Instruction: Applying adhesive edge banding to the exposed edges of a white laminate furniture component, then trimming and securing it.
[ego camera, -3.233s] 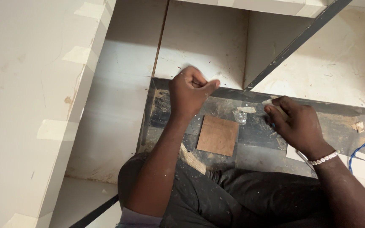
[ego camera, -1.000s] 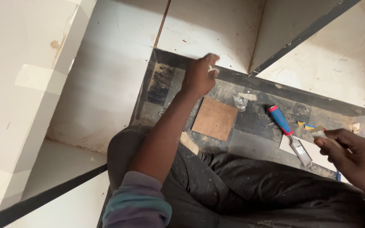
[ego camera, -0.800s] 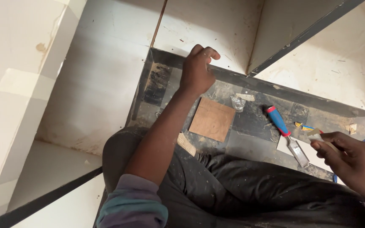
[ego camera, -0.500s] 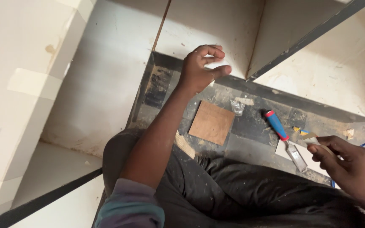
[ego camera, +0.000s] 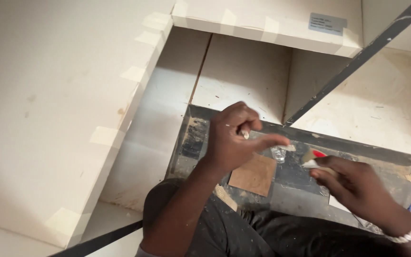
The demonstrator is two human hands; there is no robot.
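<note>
The right hand has come in from the side — now just right of the brown square tile, pinching a small pale piece; the left hand, above the tile, pinches another pale bit; the two pieces are closing together.

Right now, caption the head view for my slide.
Left hand pinches a small pale piece; right hand holds another above a brown square tile.

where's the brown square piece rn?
In the head view, the brown square piece lies flat on the dark floor strip, centre frame, just below the left hand and left of the right hand.
</note>
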